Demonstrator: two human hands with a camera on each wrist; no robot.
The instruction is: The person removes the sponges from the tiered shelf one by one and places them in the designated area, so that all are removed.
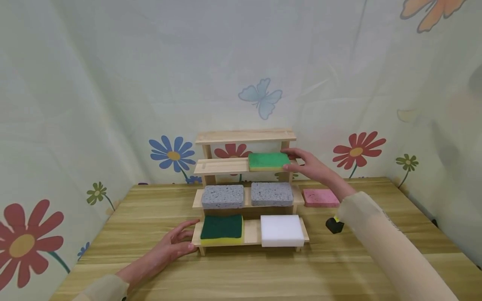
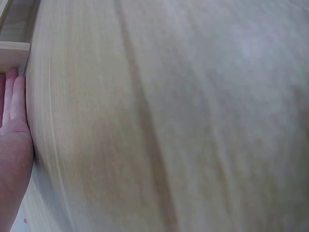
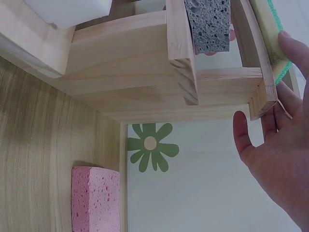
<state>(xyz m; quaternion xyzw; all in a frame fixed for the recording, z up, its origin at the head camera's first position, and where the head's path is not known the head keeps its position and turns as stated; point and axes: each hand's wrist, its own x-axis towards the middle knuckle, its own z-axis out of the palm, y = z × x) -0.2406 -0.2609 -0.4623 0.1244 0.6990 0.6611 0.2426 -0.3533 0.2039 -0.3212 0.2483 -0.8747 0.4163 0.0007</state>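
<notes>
A four-tier wooden shelf stand [image 1: 222, 166] stands on the table. On the right of its second tier from the top lies a green-topped yellow scouring sponge [image 1: 268, 161]. My right hand [image 1: 310, 166] pinches this sponge at its right end, thumb [image 3: 294, 50] on the near edge and fingers behind. With fairly straight fingers, my left hand [image 1: 171, 246] touches the left end of the lowest tier; in the left wrist view the fingers [image 2: 18, 99] reach the shelf's end. A dark green and yellow sponge [image 1: 222, 229] and a white sponge [image 1: 282, 230] sit on that tier.
Two grey speckled sponges [image 1: 223, 196] lie on the tier above the lowest. To the right of the stand, a pink sponge [image 1: 321, 197] rests on the table. A small black object [image 1: 334, 225] lies nearer, beside my right sleeve. Flower-printed cloth hangs behind.
</notes>
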